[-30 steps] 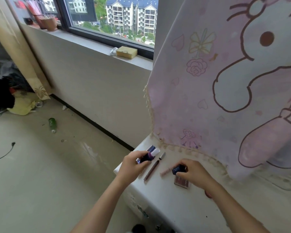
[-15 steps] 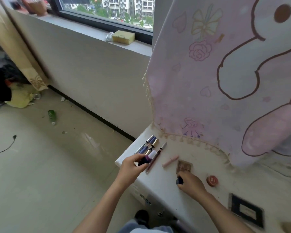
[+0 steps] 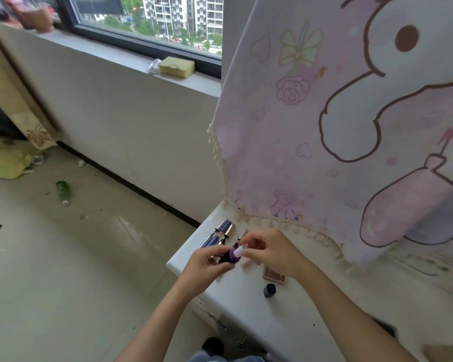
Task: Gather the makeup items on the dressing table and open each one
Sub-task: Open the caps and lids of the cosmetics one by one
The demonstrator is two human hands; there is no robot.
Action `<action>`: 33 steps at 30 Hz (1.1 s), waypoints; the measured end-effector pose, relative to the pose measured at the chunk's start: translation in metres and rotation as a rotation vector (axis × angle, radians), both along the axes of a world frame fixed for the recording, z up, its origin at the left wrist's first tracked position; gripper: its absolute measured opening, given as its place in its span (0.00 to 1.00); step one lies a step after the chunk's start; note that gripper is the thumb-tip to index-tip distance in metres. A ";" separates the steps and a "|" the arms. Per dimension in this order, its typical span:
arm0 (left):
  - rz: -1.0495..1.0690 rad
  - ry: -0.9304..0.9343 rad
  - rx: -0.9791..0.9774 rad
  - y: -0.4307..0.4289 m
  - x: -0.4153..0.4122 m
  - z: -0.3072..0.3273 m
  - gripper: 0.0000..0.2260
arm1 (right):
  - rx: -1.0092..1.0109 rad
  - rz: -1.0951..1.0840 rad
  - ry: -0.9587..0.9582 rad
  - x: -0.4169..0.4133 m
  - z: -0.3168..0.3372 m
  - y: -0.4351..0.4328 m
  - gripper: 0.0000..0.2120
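Right hand [image 3: 270,250] has left the dark cap [image 3: 269,290] on the table [image 3: 246,309] and now pinches the white tip of the purple tube [image 3: 229,257], gripped by the left hand [image 3: 207,265] over the table's left edge. Judged: opening under way.

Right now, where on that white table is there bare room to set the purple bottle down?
Bare table lies between the near edge and the dark cap. Farther back it is crowded: tubes, palette, and left hand and right hand on the purple bottle.
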State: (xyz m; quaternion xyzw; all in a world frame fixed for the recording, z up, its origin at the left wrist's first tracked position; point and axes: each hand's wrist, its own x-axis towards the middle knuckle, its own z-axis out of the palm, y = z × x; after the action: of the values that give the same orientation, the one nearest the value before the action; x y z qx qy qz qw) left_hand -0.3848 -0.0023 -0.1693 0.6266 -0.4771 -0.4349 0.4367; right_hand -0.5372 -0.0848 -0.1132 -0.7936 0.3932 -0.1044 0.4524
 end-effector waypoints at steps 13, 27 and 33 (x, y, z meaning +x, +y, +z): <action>-0.032 -0.019 0.008 0.005 -0.001 -0.004 0.17 | -0.152 0.024 0.090 0.001 -0.013 0.005 0.07; -0.083 -0.056 -0.024 -0.001 -0.003 -0.004 0.15 | -0.010 0.042 0.078 -0.007 -0.013 0.006 0.27; -0.102 -0.063 -0.020 -0.005 -0.001 -0.007 0.14 | 0.012 0.004 0.037 -0.009 -0.014 0.007 0.13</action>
State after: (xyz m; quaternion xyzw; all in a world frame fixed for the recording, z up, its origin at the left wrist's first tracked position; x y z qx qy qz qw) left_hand -0.3863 -0.0070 -0.1766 0.6104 -0.5263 -0.4319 0.4048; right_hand -0.5461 -0.0774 -0.1275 -0.7936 0.4004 -0.0865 0.4498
